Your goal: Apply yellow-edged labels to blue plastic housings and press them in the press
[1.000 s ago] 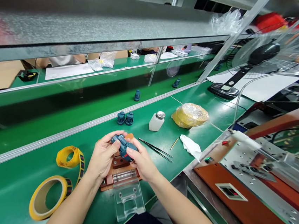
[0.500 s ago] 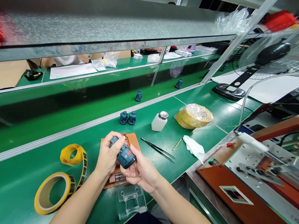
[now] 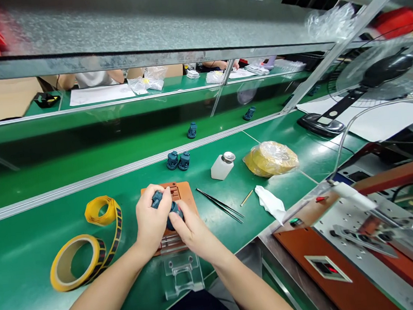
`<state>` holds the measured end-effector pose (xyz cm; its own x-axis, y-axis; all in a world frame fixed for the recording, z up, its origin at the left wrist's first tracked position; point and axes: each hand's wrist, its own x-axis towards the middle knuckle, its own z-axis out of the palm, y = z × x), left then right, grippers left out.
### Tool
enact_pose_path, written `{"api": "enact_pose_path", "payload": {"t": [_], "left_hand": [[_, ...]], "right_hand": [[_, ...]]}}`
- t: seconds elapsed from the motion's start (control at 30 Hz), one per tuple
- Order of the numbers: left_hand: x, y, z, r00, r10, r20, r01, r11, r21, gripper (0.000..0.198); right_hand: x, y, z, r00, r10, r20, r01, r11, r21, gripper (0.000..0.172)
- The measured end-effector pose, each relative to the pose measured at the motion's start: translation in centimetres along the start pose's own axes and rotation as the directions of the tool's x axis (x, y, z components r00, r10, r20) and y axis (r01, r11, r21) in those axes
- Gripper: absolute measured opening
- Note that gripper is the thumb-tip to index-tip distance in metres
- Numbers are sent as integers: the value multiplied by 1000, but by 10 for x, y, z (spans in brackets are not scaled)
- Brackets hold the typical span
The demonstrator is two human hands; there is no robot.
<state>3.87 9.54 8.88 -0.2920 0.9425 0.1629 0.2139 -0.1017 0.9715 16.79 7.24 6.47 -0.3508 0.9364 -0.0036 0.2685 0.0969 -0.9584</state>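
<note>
Over a glossy green bench mat (image 3: 26, 260), the left hand (image 3: 152, 216) and the right hand (image 3: 195, 229) come together, clamped around one dark blue moulded plastic housing (image 3: 174, 212), so that only its two ends show between the fingers. That housing sits in the hands just above a flat orange-brown fixture plate (image 3: 186, 198); whether it touches the plate cannot be told. Below the plate, nearer the body, is one clear acrylic stand (image 3: 183, 276). To the right of the hands lie one pair of slim black tweezers (image 3: 220, 206), one thin wooden stick (image 3: 247, 198) and one crumpled white cloth (image 3: 270, 205). Farther up are one squat white plastic bottle with a metal pump top (image 3: 222, 166) and one yellow roll wrapped in crinkled clear plastic (image 3: 270, 158). Two more blue housings (image 3: 172, 160) stand side by side near the aluminium rail (image 3: 120, 171), and two others (image 3: 191, 130) sit well apart on the lower green belt beyond it. On the left lie two yellow tape rolls with dark patterned edges, one neat ring (image 3: 76, 262) and one loose twisted loop (image 3: 102, 210). At right, a black desk fan (image 3: 377, 72) stands on white paper, above a perforated steel fixture (image 3: 356, 238).
</note>
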Motion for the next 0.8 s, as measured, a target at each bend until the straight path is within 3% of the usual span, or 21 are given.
{"api": "enact_pose_path", "payload": {"t": [0.1,0.23,0.53,0.67,0.8], "left_hand": [[3,-4,-1,999,-17,41,17,1000,-3,21],[7,-13,0,996,-51,76,56,996,-64,26],[4,-15,3,984,-102,149,128,976,-174,29],[3,-15,4,979,-102,179,139,969,-206,29],[-4,-16,4,951,-110,288,224,889,-399,39]], "right_hand": [[-1,0,-1,1000,25,7,-26,992,121,28],[-4,3,-4,993,14,118,-60,919,391,42],[-8,14,-5,999,16,49,-39,860,509,50],[-9,16,-6,1000,23,-16,-13,884,468,50],[-10,17,-10,963,-94,-253,134,980,148,56]]}}
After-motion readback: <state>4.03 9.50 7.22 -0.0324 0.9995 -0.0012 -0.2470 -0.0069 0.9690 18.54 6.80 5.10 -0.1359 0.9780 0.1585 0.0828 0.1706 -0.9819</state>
